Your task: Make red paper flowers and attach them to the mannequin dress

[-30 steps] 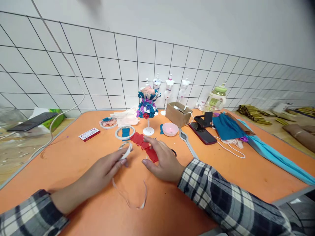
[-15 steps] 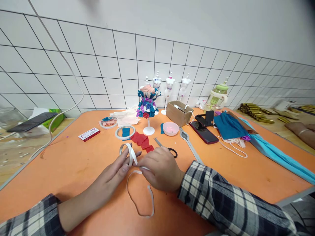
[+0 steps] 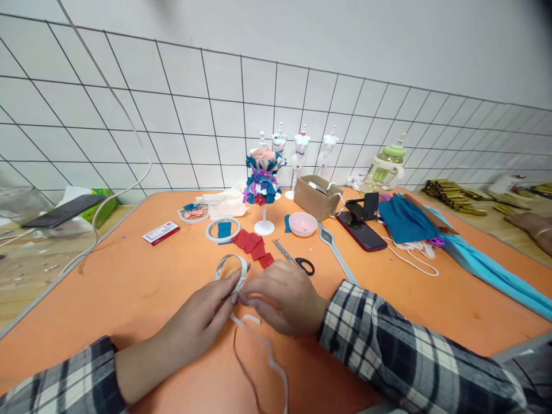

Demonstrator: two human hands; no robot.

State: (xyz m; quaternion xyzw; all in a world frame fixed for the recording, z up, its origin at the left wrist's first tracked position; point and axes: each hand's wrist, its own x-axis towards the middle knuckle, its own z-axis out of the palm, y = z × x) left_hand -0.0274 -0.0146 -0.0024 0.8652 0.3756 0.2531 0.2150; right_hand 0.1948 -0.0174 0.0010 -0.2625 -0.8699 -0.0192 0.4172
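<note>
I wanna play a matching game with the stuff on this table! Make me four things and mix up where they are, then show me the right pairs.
Things:
1. Thin white ring
2. Round pink bowl
3. Metal scissors with black handles
4. See-through bottle with a green lid

Places:
A. Near the front left of the brown cardboard box
B. At the back, to the right of that box
C. Held in the left hand
D. Between the red cloth and the long grey strip

Right pairs: 1-C, 2-A, 3-D, 4-B
</note>
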